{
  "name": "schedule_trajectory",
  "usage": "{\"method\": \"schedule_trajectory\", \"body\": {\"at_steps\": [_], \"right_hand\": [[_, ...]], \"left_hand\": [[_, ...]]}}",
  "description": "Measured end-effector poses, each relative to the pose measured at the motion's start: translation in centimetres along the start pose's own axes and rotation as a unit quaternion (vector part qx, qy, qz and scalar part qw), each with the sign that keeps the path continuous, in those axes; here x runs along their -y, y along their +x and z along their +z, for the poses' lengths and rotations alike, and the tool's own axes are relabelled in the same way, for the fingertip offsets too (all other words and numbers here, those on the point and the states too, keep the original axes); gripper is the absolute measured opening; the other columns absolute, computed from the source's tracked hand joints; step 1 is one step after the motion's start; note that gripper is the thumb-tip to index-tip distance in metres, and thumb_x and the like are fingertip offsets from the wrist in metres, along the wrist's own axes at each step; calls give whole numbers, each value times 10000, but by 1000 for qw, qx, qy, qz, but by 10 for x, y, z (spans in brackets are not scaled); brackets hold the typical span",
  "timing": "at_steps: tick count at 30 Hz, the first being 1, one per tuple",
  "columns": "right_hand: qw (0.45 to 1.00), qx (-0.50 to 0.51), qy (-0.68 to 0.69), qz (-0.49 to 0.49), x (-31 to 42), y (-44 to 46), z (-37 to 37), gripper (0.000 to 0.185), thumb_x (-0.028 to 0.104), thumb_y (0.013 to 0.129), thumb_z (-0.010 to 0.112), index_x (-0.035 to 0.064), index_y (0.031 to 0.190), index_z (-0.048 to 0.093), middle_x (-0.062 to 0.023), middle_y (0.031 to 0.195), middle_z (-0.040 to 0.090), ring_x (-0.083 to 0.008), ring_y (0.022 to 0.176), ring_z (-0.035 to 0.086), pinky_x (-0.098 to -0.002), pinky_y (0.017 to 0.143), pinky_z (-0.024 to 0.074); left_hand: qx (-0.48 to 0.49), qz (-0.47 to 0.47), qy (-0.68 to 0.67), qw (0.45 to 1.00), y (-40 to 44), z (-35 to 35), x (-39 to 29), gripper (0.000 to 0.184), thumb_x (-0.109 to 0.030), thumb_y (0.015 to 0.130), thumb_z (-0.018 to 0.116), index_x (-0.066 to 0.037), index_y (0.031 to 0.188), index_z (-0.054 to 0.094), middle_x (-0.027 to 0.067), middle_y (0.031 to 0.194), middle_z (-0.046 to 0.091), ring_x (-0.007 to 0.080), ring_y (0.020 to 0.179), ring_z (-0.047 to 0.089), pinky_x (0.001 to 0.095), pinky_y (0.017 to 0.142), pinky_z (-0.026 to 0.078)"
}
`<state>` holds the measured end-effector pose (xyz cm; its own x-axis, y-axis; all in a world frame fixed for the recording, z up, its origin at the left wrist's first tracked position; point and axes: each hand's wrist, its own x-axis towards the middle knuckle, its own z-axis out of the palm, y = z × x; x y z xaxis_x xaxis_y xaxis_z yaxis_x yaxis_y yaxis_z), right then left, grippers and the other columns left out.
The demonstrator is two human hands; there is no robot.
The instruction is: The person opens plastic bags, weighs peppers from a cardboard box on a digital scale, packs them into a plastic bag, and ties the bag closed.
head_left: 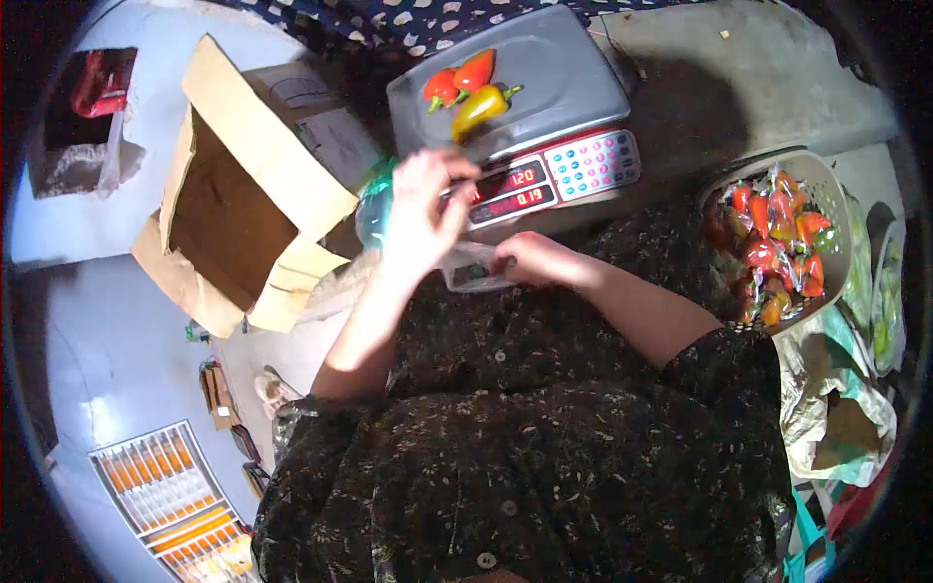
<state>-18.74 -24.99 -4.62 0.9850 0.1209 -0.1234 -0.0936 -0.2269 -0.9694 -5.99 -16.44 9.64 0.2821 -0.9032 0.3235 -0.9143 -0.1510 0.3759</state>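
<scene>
My right hand (pixel 530 260) is closed on the edge of a clear plastic bag (pixel 471 272) in front of my body. My left hand (pixel 423 199) is raised just above the bag, close to the scale's display, thumb apart from the bent fingers; nothing shows between them. On the digital scale's grey tray (pixel 573 83) lie a red pepper (pixel 440 88), an orange-red pepper (pixel 475 71) and a yellow pepper (pixel 481 111). The lit red display (pixel 515 185) shows 120 and 0.19, beside a keypad (pixel 595 167).
An open cardboard box (pixel 267 136) stands at left, with a greenish plastic item (pixel 374 209) beside it. At right, a plastic basket (pixel 838 209) holds several plastic-wrapped peppers (pixel 763 255). Plastic bags (pixel 826 389) lie below it. A red item (pixel 100 85) sits at far left.
</scene>
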Motion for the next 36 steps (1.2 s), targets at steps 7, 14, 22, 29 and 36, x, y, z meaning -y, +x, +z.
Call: {"method": "schedule_trajectory", "body": {"at_steps": [7, 14, 22, 29, 36], "right_hand": [[997, -46, -12, -67, -16, 13, 15, 157, 67, 730, 620, 87, 874, 679, -111, 820, 674, -240, 788, 663, -333, 723, 500], [994, -65, -49, -69, 6, 5, 8, 208, 24, 711, 619, 76, 906, 671, -103, 906, 657, -265, 880, 635, -354, 792, 487], [956, -254, -101, -110, 15, -5, -39, 296, -3, 696, 606, 72, 975, 670, -120, 1023, 626, -282, 927, 620, -348, 826, 489], [839, -527, -90, -106, 19, -36, -121, 395, -29, 703, 530, 41, 1080, 625, -164, 1211, 552, -281, 1103, 552, -338, 952, 430], [829, -530, -144, -102, 6, -33, -120, 465, -29, 689, 536, 44, 1144, 592, -153, 1263, 517, -298, 1144, 523, -336, 978, 403]], "left_hand": [[112, -157, -11, 981, -107, 25, 31, 220, -105, 735, 675, -92, 950, 625, 170, 1147, 480, 328, 1074, 491, 428, 934, 394], [163, -289, -81, 940, -123, 31, 42, 476, -19, 675, 662, -73, 1137, 562, 203, 1187, 457, 370, 1091, 506, 397, 911, 449], [115, -222, -36, 968, -62, 10, 10, 564, -34, 667, 668, -22, 1198, 479, 198, 1108, 477, 385, 978, 552, 404, 834, 476], [-51, -199, -154, 967, 25, 4, 43, 255, -97, 794, 628, -29, 1037, 591, 91, 962, 543, 171, 813, 567, 276, 732, 460], [49, -39, 253, 965, 78, 58, 37, 558, -174, 674, 717, -100, 1185, 507, 150, 1043, 572, 314, 1012, 541, 432, 828, 424]]}}
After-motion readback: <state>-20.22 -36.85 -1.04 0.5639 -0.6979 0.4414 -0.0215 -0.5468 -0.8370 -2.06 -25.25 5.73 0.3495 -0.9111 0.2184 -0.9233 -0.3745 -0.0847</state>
